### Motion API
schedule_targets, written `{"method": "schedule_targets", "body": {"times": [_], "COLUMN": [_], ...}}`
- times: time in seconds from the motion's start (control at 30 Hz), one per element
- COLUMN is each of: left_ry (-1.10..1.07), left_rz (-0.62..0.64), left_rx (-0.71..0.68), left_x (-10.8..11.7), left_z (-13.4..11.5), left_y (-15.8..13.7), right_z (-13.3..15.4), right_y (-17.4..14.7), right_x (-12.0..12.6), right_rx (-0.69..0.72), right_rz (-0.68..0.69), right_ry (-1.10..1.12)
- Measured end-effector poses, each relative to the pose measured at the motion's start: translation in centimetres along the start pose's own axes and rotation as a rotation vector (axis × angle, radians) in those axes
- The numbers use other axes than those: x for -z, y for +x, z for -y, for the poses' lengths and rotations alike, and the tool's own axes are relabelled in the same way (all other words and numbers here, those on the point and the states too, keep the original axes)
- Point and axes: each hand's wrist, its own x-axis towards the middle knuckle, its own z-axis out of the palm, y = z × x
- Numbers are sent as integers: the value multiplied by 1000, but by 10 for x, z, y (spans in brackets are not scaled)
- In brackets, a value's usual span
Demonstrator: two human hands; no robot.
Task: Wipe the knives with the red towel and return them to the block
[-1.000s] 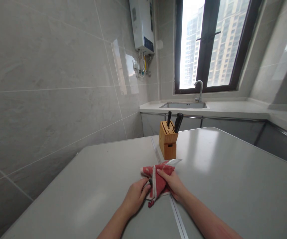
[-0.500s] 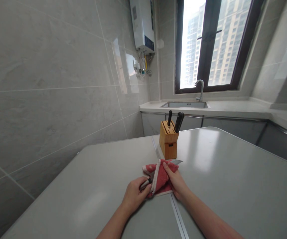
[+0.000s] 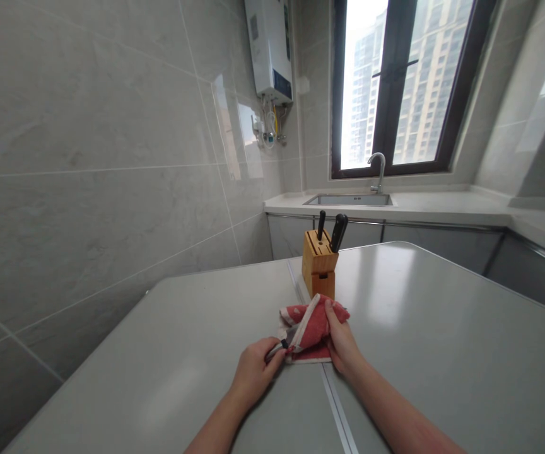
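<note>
My left hand (image 3: 259, 366) is closed around the handle of a knife (image 3: 284, 343), just above the white table. A red towel (image 3: 314, 328) with white edging is folded over the blade and covers most of it; a bit of the blade shows near the handle. Pinching the towel around the blade from the right is my right hand (image 3: 343, 337). The blade's tip is almost wholly hidden under the cloth. Just beyond the towel stands a wooden knife block (image 3: 318, 261) with several slots and black-handled tools (image 3: 339, 232) in it.
A white table (image 3: 197, 340) with a seam down its middle spreads under my hands. Behind it are a counter with a sink (image 3: 352, 200), a faucet (image 3: 380, 170) and a window. A water heater (image 3: 269, 50) hangs on the tiled wall (image 3: 93, 113).
My right hand and the towel have slid right and slightly away, toward the blade's tip, which now is nearly covered. My left hand keeps its hold on the handle.
</note>
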Motion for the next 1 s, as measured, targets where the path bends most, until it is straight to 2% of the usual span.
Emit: {"method": "schedule_targets", "body": {"times": [0.1, 0.37, 0.77, 1.0], "left_ry": [16, 0, 31, 43], "left_rz": [5, 32, 50, 49], "left_rx": [-1, 0, 15, 13], "left_x": [-1, -1, -1, -2], "left_z": [1, 2, 3, 4], "left_y": [0, -1, -1, -1], "right_z": [3, 9, 10, 12], "right_y": [-1, -3, -2, -3], "right_x": [-1, -6, -7, -8], "right_rx": [-5, -68, -111, -115], "right_rz": [-35, 46, 20, -46], "right_ry": [18, -4, 5, 24]}}
